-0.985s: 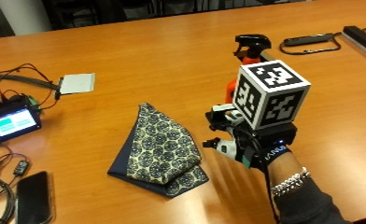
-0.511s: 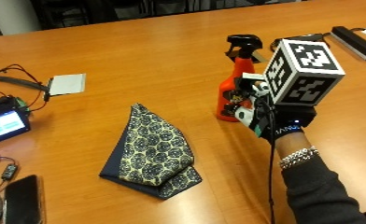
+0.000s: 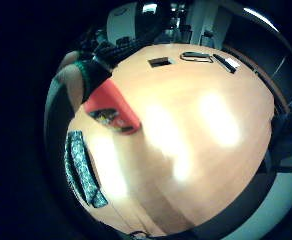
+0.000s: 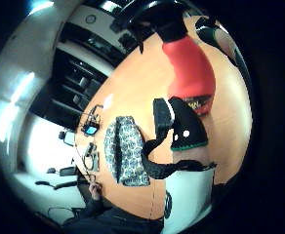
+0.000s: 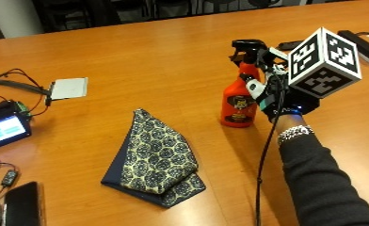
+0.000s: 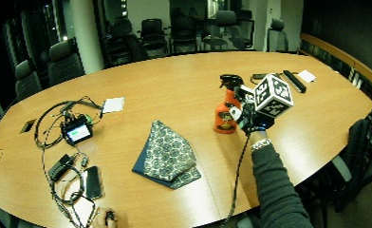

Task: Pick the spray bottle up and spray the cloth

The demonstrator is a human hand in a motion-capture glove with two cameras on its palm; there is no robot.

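A red spray bottle (image 5: 238, 101) with a black trigger head stands upright on the wooden table (image 5: 159, 52). My gloved right hand (image 5: 277, 96) is right beside its neck on the right, fingers spread toward it and not closed round it. The thumb side palm view shows the bottle (image 4: 186, 73) close to the palm, with my thumb (image 4: 184, 124) in front of its label. It also shows in the little finger side view, bottle (image 3: 111, 107). The folded blue and cream patterned cloth (image 5: 156, 160) lies flat to the bottle's left, nearer the table's front, cloth (image 6: 167, 156).
A small lit screen with cables (image 5: 3, 129) and a dark phone (image 5: 21, 205) lie at the left edge. A white card (image 5: 68, 87) sits behind them. Black objects (image 5: 363, 47) lie at the far right.
My hand has moved from the cloth's side of the bottle up to its right side, level with the neck. Bottle and cloth have stayed put.
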